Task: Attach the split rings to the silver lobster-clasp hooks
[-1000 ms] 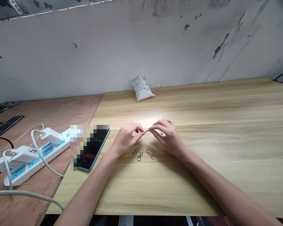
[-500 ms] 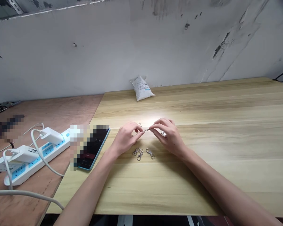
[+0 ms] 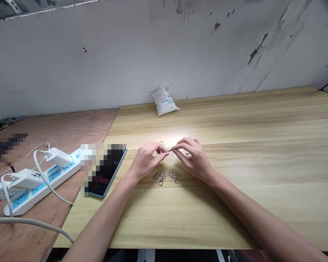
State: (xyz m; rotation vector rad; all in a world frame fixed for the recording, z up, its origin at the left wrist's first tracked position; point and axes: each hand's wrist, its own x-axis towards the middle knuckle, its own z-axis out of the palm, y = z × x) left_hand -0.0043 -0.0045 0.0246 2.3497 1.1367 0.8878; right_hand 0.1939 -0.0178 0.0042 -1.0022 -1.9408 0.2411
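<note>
Between thumb and fingers of both the left hand (image 3: 147, 159) and the right hand (image 3: 194, 159), a small metal piece (image 3: 169, 150) is pinched at either end (its exact shape is too small to be told). Nearer the body, metal clasps (image 3: 174, 177) are laid on the tabletop (image 3: 235, 211). Should either pinch be loosened, the piece could be dropped among them.

White glare mid-tabletop (image 3: 262, 153), soft shadows, blocky pixelated patches at left.
</note>
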